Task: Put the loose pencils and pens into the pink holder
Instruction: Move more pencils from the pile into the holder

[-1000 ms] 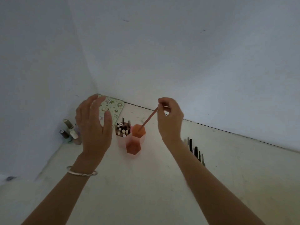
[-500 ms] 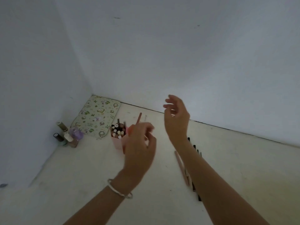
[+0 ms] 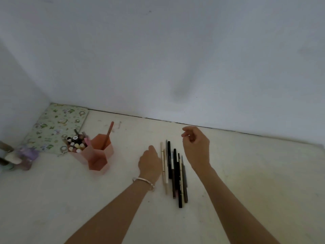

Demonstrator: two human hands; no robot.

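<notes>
Reaching the left hand (image 3: 150, 162) down beside the row of pens (image 3: 175, 175) on the worktop (image 3: 246, 173), grip hidden so can't tell, hovering the right hand (image 3: 196, 147) loose and empty, probably needing a pinch on the pale pencil (image 3: 165, 171), then a carry left to the pink holder (image 3: 98, 155).

I can read no text or number; any print on the loose black and cream pens (image 3: 169, 161) is too small

Matt pink plastic holder (image 3: 98, 155); shiny metal bangle (image 3: 144, 182).
</notes>
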